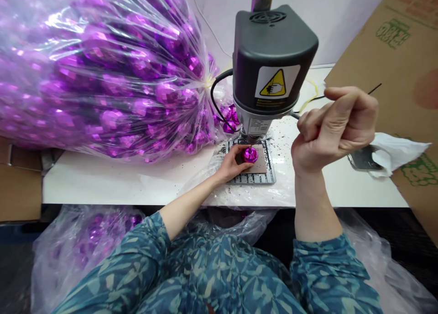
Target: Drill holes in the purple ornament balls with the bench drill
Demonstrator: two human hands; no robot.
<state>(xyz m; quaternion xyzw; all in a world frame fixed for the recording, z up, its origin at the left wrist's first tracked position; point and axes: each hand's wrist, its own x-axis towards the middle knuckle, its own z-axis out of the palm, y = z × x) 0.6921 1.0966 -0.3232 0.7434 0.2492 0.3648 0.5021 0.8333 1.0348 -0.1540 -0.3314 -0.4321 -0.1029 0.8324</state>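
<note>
My left hand (236,163) pinches a shiny purple faceted ball (250,155) between thumb and fingers. The ball rests on a small brown board (260,161) on the metal base plate (272,172), directly beneath the chuck of a drill press (270,59). Whether the bit touches the ball, I cannot tell. To the right of the motor housing, my right hand (337,127) is raised with its fingers curled closed. A dark rod, seemingly the press's feed lever (294,115), runs from the machine towards these fingers; most of it is hidden by the hand.
A large clear bag of purple balls (116,72) fills the left, with loose balls (230,118) beside its tied neck. Dark shavings lie around the base. At right are a phone (364,159), white tissue (393,152) and a cardboard box (386,45). Another bag (85,241) hangs below the table edge.
</note>
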